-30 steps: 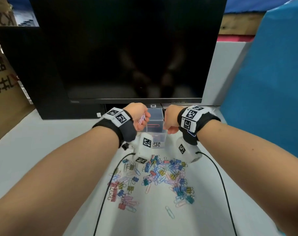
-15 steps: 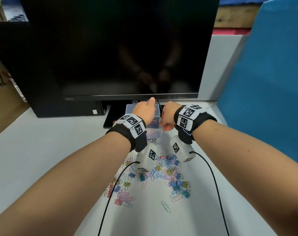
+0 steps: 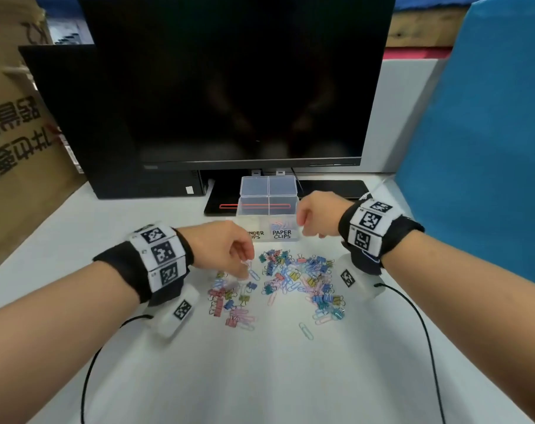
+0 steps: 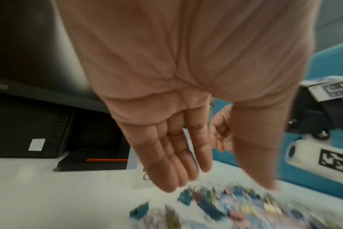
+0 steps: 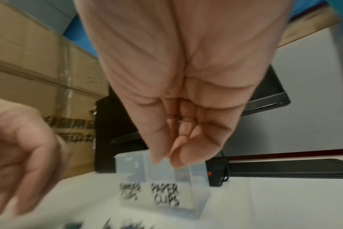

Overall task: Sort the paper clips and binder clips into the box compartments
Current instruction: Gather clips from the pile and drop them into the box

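A clear two-compartment box (image 3: pixel 269 198) stands with its lid tipped back, labelled BINDER CLIPS and PAPER CLIPS (image 3: pixel 281 234). Some clips lie in the right compartment. In front of it a pile of coloured paper clips and binder clips (image 3: pixel 293 278) spreads over the white table. My left hand (image 3: pixel 245 267) hangs over the pile's left part, fingers straight and thumb apart (image 4: pixel 223 186), holding nothing. My right hand (image 3: pixel 306 231) hovers beside the box's right front corner. Its fingers are curled against the thumb (image 5: pixel 166 161), with no clip visible between them. The pile (image 4: pixel 235 207) is blurred in the left wrist view.
A dark monitor (image 3: pixel 229 81) stands behind the box, its base (image 3: pixel 222 206) marked by a red stripe. A black case (image 3: pixel 107 133) and cardboard boxes (image 3: pixel 15 148) stand left, a blue partition (image 3: pixel 480 148) right. One paper clip (image 3: pixel 306 331) lies apart. Wrist-camera cables (image 3: pixel 425 347) trail back.
Both hands were up over the box. The left hand, holding a pink clip a second ago, has come down to the pile, empty and open. The right hand has drawn back to the right.
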A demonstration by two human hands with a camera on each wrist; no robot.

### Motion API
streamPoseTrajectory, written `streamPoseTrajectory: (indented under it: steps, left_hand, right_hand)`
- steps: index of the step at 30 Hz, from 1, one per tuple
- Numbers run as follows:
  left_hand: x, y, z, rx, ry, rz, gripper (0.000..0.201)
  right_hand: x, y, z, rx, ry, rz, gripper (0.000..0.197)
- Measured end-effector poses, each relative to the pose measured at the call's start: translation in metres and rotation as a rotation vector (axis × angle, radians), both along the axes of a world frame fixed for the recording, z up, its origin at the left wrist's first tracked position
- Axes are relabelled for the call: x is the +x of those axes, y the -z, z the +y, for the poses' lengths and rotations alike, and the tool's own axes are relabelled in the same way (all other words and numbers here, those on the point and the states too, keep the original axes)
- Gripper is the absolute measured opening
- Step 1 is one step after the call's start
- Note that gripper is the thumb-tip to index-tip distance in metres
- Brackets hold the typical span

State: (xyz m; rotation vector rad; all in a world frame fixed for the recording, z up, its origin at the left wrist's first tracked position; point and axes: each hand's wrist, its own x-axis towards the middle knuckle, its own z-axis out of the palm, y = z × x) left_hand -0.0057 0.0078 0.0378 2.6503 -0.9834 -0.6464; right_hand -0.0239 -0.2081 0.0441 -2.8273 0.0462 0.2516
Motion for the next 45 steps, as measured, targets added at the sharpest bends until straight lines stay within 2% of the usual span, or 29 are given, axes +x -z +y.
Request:
streamPoseTrajectory:
  steps: [3, 8, 13, 20, 26, 29, 33, 38, 41, 45]
  left_hand:
    - [-0.020, 0.012, 0.004, 0.184, 0.045, -0.054, 0.063]
    - [-0.030, 0.025, 0.003, 0.228, 0.039, -0.095, 0.078]
    - [-0.039, 0.037, -0.005, 0.193, 0.086, -0.174, 0.063]
    - [-0.038, 0.040, -0.008, 0.169, 0.112, -0.196, 0.054]
    - [-0.038, 0.043, -0.007, 0.076, 0.073, -0.017, 0.032]
    - [-0.040, 0.044, -0.011, 0.092, 0.084, -0.055, 0.020]
    - [-0.043, 0.043, -0.015, 0.112, 0.098, -0.066, 0.004]
    - [-0.042, 0.051, -0.015, 0.141, 0.131, -0.182, 0.001]
    - [-0.038, 0.050, -0.009, 0.000, 0.049, -0.135, 0.010]
    - [-0.027, 0.036, 0.002, -0.243, -0.061, -0.167, 0.008]
  right_hand:
    - [-0.028, 0.009, 0.011, -0.019, -0.195, 0.040, 0.021]
    - [-0.046, 0.026, 0.021, -0.080, -0.272, 0.079, 0.029]
    - [-0.051, 0.038, 0.029, -0.167, -0.309, 0.097, 0.035]
    - [-0.043, 0.048, 0.041, -0.409, -0.301, 0.133, 0.031]
    - [-0.045, 0.049, 0.049, -0.363, -0.350, 0.084, 0.033]
    - [-0.047, 0.049, 0.054, -0.381, -0.379, 0.079, 0.018]
    - [-0.054, 0.050, 0.058, -0.425, -0.387, 0.056, 0.024]
    - [-0.055, 0.052, 0.057, -0.386, -0.385, 0.057, 0.024]
    - [-0.056, 0.054, 0.055, -0.360, -0.349, 0.055, 0.021]
    - [-0.056, 0.054, 0.052, -0.378, -0.332, 0.075, 0.022]
